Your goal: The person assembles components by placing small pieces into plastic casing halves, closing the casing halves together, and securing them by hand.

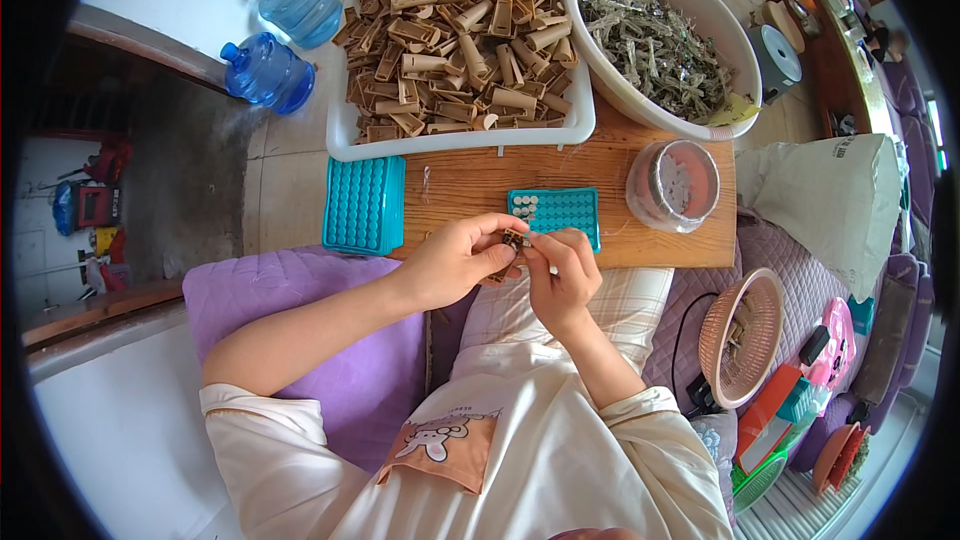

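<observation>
In front of my lap, my left hand is closed round a small brown plastic casing with dark parts inside. My right hand pinches at the casing's upper end; whatever its fingertips hold is too small to make out. Just beyond both hands, on the wooden table, lies a teal tray with rows of round pockets. Several pale round discs sit in the pockets at its left end.
A white bin heaped with brown casings stands at the back. Beside it is a basin of tangled clear strips. A stack of teal trays sits left, a pinkish tub right. Blue water jugs stand far left.
</observation>
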Motion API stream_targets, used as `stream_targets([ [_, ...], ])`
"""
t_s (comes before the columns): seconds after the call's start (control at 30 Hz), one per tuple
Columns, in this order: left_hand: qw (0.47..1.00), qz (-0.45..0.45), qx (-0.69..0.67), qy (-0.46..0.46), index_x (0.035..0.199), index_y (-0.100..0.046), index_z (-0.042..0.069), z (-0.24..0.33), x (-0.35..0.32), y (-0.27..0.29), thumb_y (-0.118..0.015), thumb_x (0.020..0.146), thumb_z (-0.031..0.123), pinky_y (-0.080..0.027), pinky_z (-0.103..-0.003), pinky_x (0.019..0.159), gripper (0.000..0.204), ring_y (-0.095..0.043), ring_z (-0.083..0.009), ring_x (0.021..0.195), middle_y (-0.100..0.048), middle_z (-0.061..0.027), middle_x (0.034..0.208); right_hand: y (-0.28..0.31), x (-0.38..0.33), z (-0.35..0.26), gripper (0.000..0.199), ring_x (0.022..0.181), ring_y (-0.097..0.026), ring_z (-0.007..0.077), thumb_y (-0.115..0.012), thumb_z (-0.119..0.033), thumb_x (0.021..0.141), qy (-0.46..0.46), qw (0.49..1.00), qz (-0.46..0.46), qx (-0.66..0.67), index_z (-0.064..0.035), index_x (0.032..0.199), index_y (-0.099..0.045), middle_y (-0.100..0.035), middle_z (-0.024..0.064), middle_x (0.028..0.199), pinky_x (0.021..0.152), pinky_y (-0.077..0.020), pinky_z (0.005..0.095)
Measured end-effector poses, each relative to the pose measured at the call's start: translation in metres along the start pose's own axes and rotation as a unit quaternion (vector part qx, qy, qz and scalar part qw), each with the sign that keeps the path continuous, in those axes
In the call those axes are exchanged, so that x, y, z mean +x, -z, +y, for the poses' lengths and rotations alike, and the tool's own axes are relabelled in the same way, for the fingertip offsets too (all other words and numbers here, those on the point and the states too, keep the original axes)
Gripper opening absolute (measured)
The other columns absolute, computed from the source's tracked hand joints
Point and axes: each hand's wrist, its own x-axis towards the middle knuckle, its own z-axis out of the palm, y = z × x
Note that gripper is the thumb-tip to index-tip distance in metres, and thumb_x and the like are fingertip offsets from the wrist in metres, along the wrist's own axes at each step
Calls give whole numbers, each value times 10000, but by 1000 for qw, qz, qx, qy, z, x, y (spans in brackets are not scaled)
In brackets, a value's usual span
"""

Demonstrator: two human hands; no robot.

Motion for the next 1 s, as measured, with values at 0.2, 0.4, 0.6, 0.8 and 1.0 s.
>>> stream_targets([
  [0.2,1000,-4,-10,-7,1133,-464,-12,-6,-1,0,-462,868,67,-475,-217,630,277,-527,-65,755,-571,-47,842,-3,-5,3,195,571,-493,188,-619,90,662,69,997,16,4,4,829,-566,-532,80,706,495,-397,274],
  [0.4,1000,-10,8,-2,1163,-441,-9,-3,-2,-1,-457,870,63,-482,-230,672,302,-541,-89,796,-573,-63,886,-6,-12,4,172,568,-493,191,-622,73,677,107,994,36,-7,11,824,-557,-531,83,703,495,-391,273],
  [0.6,991,-3,123,-41,1170,-432,-14,-5,-3,3,-451,866,44,-490,-241,715,310,-569,-120,829,-578,-92,942,-3,-10,5,167,596,-514,192,-620,73,679,44,998,-51,20,7,817,-552,-530,86,694,515,-417,265],
  [0.8,965,-1,257,-50,1097,-487,12,-1,-2,5,-470,849,82,-468,-259,659,258,-596,-135,744,-606,-82,834,7,1,-1,225,608,-502,127,-656,4,695,-239,941,-156,182,-23,863,-510,-515,40,691,540,-410,225],
  [1.0,991,-39,123,-37,1027,-511,13,0,-1,6,-447,839,83,-458,-249,612,210,-588,-113,680,-597,-74,808,19,18,39,204,636,-480,54,-624,-152,787,-338,834,-235,366,-11,865,-499,-535,6,748,574,-393,187],
])
